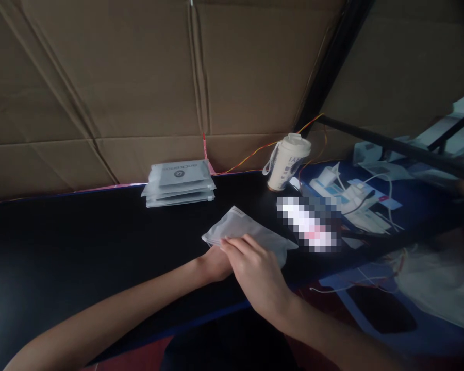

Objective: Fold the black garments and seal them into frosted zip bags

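A frosted plastic zip bag [251,229] is held tilted over the black table, in front of my body. My left hand [217,264] supports it from below, with most of its fingers hidden by the bag and the other hand. Across the bag's near edge lies my right hand [259,273], its fingers together and closed on the plastic. Farther back, a stack of similar zip bags [180,180] rests flat, the top one showing dark printed lettering and a round logo.
A white lidded cup [288,162] with a strap stands at the back right. Near it lies a pixelated bright object [309,224]. White chargers and cables [344,190] sit on the right beyond a dark metal frame [402,147]. Cardboard [139,77] walls the table's back.
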A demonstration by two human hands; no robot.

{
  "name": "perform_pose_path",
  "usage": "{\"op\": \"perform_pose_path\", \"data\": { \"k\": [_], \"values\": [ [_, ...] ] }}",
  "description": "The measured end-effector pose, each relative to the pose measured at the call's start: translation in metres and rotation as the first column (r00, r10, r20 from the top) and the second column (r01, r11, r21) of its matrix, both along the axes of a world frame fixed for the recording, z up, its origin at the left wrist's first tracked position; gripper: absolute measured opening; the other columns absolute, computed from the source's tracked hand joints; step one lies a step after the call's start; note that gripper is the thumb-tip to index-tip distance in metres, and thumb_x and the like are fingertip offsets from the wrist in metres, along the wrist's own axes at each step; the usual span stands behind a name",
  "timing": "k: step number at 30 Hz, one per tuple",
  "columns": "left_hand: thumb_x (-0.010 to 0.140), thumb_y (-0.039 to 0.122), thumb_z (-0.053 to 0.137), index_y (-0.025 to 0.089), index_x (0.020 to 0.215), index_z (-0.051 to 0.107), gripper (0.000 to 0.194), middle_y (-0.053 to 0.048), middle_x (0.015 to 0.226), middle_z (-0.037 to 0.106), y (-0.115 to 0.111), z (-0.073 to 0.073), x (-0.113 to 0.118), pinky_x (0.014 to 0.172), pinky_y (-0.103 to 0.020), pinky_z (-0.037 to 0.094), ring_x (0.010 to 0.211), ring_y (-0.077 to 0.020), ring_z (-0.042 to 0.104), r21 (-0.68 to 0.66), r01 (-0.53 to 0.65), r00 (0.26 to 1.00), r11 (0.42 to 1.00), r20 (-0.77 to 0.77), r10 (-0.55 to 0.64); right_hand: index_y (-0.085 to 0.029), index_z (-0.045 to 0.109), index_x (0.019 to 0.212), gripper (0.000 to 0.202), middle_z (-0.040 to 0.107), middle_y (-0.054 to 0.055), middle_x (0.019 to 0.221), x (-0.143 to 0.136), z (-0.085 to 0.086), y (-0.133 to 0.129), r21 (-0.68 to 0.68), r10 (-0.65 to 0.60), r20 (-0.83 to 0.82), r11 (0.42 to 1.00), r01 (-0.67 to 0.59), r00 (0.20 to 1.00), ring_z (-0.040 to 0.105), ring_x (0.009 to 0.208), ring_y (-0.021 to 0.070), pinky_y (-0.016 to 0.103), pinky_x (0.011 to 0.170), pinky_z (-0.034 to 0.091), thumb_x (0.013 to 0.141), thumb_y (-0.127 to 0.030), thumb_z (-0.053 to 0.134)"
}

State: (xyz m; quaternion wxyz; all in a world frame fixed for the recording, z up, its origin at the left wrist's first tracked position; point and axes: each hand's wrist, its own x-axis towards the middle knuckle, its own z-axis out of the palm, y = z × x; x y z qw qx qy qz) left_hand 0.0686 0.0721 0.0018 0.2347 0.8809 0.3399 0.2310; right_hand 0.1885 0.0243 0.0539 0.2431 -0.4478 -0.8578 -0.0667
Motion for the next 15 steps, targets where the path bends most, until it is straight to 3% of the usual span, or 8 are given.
{"op": "perform_pose_path", "data": {
  "k": [4,9,10,12,14,15],
  "values": [
    [0.087,0.009,0.037,0.010,0.080,0.067,0.031,-0.011,0.090,0.070,-0.002,0.005,-0.003,0.085,-0.041,0.054,0.092,-0.0284,0.067,0.042,0.067,0.991,0.997,-0.122,-0.062,-0.015,0.068,0.108,0.033,0.074,0.006,0.091,0.003,0.003,0.008,-0.068,-0.074,0.014,0.995,0.075,0.997,0.066,0.083,0.0204,0.030,0.066,0.056,0.083,0.001,0.055],
    [0.093,0.007,0.039,0.012,0.120,0.056,0.033,-0.015,0.130,0.057,-0.021,0.018,-0.036,0.107,-0.043,0.041,0.128,-0.0279,0.047,0.169,0.178,0.970,0.969,-0.199,-0.144,-0.014,0.070,0.103,0.023,0.074,0.007,0.084,0.010,0.014,0.018,-0.111,-0.151,0.039,0.982,0.155,0.988,0.067,0.081,0.0218,0.031,0.065,0.053,0.088,-0.007,0.055],
    [0.095,0.010,0.038,0.015,0.123,0.055,0.033,-0.014,0.133,0.055,-0.025,0.020,-0.045,0.106,-0.041,0.042,0.128,-0.0256,0.048,0.195,0.148,0.976,0.970,-0.188,-0.111,-0.014,0.071,0.102,0.022,0.074,0.007,0.084,0.010,0.015,0.019,-0.105,-0.155,0.033,0.982,0.158,0.987,0.067,0.081,0.0218,0.031,0.064,0.053,0.089,-0.008,0.054],
    [0.097,0.019,0.039,0.019,0.114,0.058,0.026,-0.010,0.124,0.060,-0.030,0.022,-0.060,0.097,-0.039,0.050,0.116,-0.0223,0.058,0.186,-0.029,0.993,0.982,-0.107,0.049,-0.014,0.072,0.099,0.022,0.074,0.007,0.082,0.011,0.017,0.020,-0.081,-0.162,0.016,0.983,0.162,0.987,0.068,0.078,0.0213,0.030,0.062,0.052,0.090,-0.010,0.052],
    [0.096,0.031,0.046,0.020,0.102,0.060,0.019,-0.008,0.108,0.065,-0.028,0.023,-0.069,0.083,-0.036,0.057,0.097,-0.0203,0.065,0.035,-0.287,0.958,0.957,0.011,0.287,-0.015,0.073,0.095,0.023,0.074,0.007,0.081,0.010,0.017,0.019,-0.051,-0.173,-0.004,0.984,0.172,0.985,0.068,0.076,0.0206,0.029,0.060,0.052,0.092,-0.012,0.050],
    [0.093,0.037,0.051,0.020,0.100,0.058,0.020,-0.007,0.100,0.065,-0.026,0.024,-0.070,0.074,-0.035,0.059,0.088,-0.0199,0.067,-0.112,-0.383,0.918,0.917,0.059,0.391,-0.015,0.073,0.094,0.024,0.075,0.007,0.081,0.009,0.017,0.019,-0.038,-0.181,-0.011,0.983,0.180,0.983,0.068,0.075,0.0203,0.029,0.059,0.052,0.092,-0.013,0.049]
  ]
}}
